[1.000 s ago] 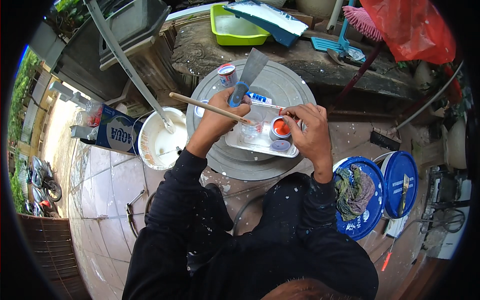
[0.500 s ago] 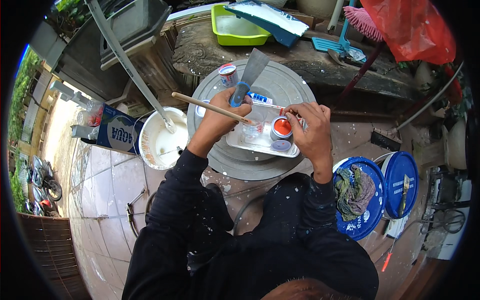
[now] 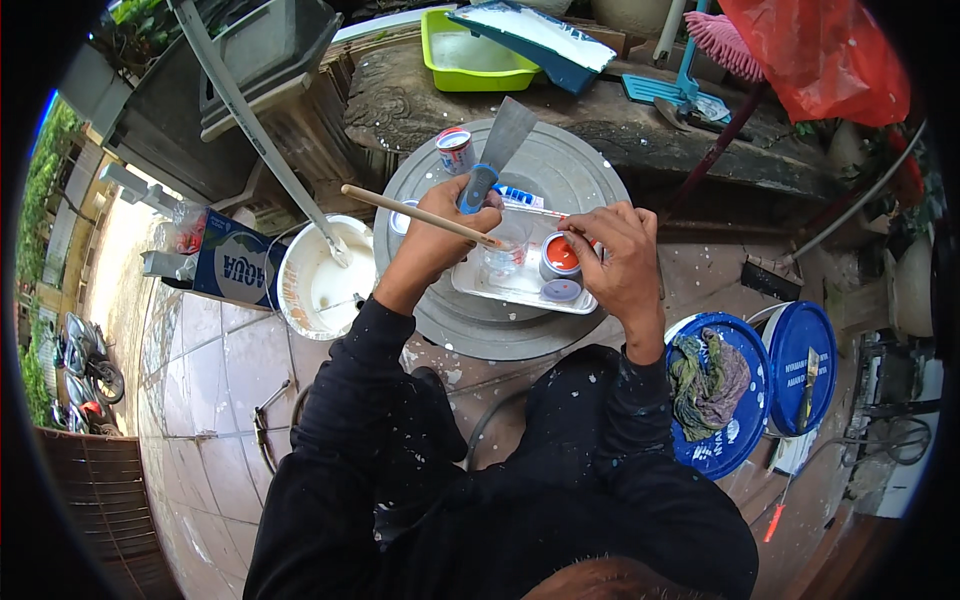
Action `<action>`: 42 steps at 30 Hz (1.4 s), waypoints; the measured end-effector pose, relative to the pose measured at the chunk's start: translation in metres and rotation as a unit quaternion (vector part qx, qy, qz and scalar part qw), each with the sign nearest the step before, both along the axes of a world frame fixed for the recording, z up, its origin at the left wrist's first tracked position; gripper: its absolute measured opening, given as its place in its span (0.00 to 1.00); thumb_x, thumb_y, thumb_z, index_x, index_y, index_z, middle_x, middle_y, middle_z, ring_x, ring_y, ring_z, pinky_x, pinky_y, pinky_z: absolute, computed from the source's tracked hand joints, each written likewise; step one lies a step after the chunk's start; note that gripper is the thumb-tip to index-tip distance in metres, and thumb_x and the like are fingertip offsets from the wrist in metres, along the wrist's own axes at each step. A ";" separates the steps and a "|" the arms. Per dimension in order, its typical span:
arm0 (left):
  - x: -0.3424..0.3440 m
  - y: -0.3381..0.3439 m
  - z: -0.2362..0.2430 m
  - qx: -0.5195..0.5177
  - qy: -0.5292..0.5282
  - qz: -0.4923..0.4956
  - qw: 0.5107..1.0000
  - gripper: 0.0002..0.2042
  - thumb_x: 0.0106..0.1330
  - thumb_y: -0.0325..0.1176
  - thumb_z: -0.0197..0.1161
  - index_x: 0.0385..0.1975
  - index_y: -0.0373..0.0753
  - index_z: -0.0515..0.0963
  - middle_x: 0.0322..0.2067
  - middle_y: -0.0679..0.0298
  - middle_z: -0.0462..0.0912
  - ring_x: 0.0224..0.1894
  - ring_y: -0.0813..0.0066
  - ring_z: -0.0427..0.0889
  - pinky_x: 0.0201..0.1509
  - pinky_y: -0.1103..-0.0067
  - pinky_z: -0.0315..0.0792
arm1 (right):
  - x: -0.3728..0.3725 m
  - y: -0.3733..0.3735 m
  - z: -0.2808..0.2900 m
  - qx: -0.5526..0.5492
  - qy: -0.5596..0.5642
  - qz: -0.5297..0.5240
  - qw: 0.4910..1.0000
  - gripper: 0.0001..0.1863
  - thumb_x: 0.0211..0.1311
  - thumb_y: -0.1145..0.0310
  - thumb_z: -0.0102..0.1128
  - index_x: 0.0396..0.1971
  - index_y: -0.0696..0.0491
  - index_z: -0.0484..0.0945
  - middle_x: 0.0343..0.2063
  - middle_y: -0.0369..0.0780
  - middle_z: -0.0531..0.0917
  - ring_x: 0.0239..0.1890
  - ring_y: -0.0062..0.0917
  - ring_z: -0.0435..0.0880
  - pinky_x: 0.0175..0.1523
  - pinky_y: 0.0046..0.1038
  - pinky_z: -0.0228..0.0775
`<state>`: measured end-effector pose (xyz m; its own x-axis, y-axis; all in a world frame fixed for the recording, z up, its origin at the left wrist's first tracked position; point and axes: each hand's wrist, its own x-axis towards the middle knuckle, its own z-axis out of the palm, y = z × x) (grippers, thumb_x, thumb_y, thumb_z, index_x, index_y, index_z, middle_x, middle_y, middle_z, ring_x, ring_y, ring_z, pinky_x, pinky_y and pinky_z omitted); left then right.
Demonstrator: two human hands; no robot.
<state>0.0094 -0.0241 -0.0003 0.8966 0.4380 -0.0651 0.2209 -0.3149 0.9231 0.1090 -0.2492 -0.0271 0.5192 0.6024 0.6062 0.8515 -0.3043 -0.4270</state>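
My left hand (image 3: 432,240) is closed round a putty knife (image 3: 512,130) with a blue and grey handle, its broad blade pointing up and away. A wooden stick (image 3: 400,208) lies across the same hand. My right hand (image 3: 622,250) has its thumb and fingers at the rim of a small open paint can (image 3: 561,254) full of orange-red paint; the fingertips are partly hidden. In front of that can is a round lid (image 3: 561,290). Beside it, a clear plastic cup (image 3: 506,258) stands in a white tray (image 3: 520,293).
Another small can (image 3: 456,150) stands on the round grey table (image 3: 440,320). To the left is a white bucket (image 3: 300,270) with a pole leaning in it. Blue-lidded pails (image 3: 735,450) stand at right, one bearing a rag (image 3: 705,390). A green tray (image 3: 480,75) sits behind.
My right hand has shifted slightly to the left at the can's rim. My left hand still holds the putty knife and stick in nearly the same place.
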 end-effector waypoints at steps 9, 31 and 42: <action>0.000 0.001 -0.003 -0.006 0.003 0.003 1.000 0.11 0.60 0.33 0.66 0.37 0.33 0.82 0.29 0.66 0.83 0.28 0.83 0.76 0.35 0.80 0.73 | -0.003 0.004 -0.003 0.027 0.033 0.044 0.998 0.05 0.59 0.71 0.70 0.34 0.49 0.89 0.29 0.32 0.88 0.39 0.25 0.80 0.54 0.34 0.57; -0.001 0.000 -0.002 -0.006 -0.004 0.004 1.000 0.11 0.60 0.32 0.66 0.38 0.32 0.82 0.30 0.65 0.84 0.30 0.81 0.77 0.38 0.80 0.74 | -0.004 -0.004 0.005 -0.018 0.019 0.010 1.000 0.05 0.59 0.70 0.70 0.35 0.50 0.88 0.32 0.33 0.89 0.39 0.26 0.80 0.53 0.36 0.58; -0.001 0.003 -0.006 -0.021 0.001 -0.001 1.000 0.12 0.60 0.35 0.66 0.37 0.33 0.82 0.28 0.65 0.83 0.28 0.81 0.78 0.36 0.80 0.74 | -0.003 -0.005 0.003 -0.010 0.043 0.019 0.999 0.04 0.62 0.70 0.67 0.35 0.50 0.87 0.32 0.34 0.88 0.38 0.28 0.81 0.53 0.35 0.58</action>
